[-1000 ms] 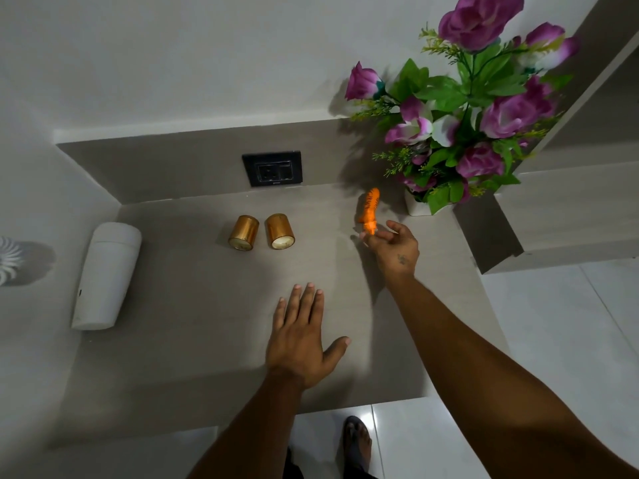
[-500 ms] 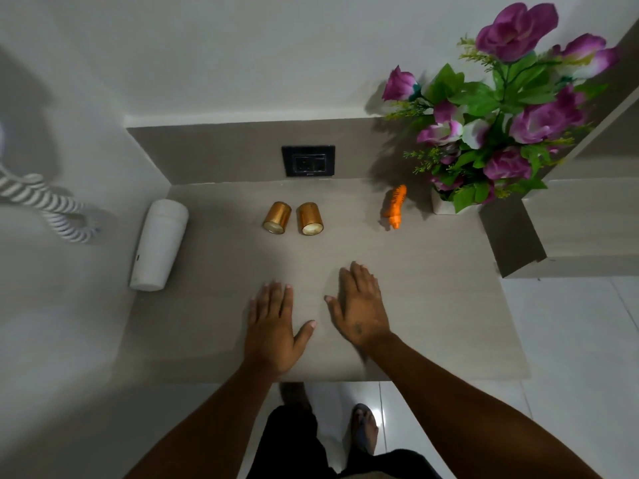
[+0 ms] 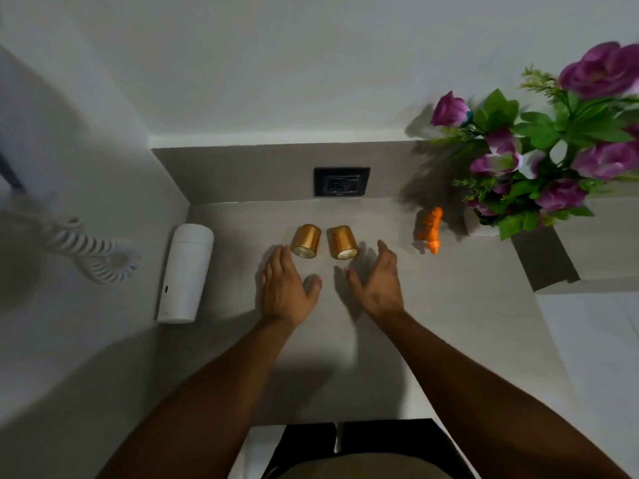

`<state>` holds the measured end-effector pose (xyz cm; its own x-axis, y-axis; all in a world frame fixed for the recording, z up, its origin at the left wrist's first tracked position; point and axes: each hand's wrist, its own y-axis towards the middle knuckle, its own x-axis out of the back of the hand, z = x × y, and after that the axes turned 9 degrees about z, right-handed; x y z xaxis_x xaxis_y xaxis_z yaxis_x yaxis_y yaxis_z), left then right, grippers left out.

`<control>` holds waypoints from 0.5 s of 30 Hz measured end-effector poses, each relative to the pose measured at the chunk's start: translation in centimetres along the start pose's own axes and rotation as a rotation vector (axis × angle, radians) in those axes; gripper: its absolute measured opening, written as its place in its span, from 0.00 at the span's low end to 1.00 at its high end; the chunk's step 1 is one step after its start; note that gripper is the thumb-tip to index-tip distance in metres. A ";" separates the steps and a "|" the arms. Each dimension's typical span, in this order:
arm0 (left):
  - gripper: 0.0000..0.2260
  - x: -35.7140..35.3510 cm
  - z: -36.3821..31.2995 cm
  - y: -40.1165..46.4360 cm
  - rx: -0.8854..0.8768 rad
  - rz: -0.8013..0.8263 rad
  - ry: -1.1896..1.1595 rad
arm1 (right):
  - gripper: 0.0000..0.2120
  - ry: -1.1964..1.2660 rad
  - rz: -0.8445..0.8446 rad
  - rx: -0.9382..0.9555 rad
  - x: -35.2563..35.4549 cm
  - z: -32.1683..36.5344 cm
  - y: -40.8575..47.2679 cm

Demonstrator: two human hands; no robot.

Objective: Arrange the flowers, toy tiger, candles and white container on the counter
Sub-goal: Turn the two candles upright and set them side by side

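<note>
Two gold candles, the left candle [image 3: 305, 241] and the right candle [image 3: 342, 242], stand side by side at the middle of the grey counter [image 3: 466, 305]. My left hand [image 3: 285, 286] is open, its fingertips just left of the left candle. My right hand [image 3: 377, 283] is open and tilted on edge, just right of the right candle. Neither hand holds anything. The orange toy tiger [image 3: 429, 229] stands at the back right beside the purple flowers [image 3: 539, 157] in their white pot [image 3: 475, 224]. The white container [image 3: 185, 273] stands against the left wall.
A black power socket [image 3: 341, 181] sits in the back panel behind the candles. A coiled white cord [image 3: 93, 252] hangs on the left wall. A raised ledge [image 3: 546, 261] borders the counter on the right, with tiled floor [image 3: 594, 340] beyond.
My right hand let go of the toy tiger beside the flower pot and drew back. Both hands then moved forward from the counter's middle to either side of the candles. The view shifted left.
</note>
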<state>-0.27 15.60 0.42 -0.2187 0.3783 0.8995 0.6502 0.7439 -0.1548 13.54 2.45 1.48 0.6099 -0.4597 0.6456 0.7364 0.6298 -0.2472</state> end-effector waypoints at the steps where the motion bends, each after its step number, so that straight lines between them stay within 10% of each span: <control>1: 0.41 0.7 -0.5 1.4 0.020 -0.026 -0.048 | 0.44 0.010 0.005 -0.030 -0.1 1.2 1.3; 15: 0.26 0.5 -2.4 6.1 0.082 -0.077 -0.392 | 0.30 0.084 -0.039 -0.156 -0.9 3.2 7.1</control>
<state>5.39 19.00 0.87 -0.5356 0.4890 0.6885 0.5640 0.8139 -0.1394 17.26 9.32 1.50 0.5974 -0.5365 0.5960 0.7925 0.5084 -0.3367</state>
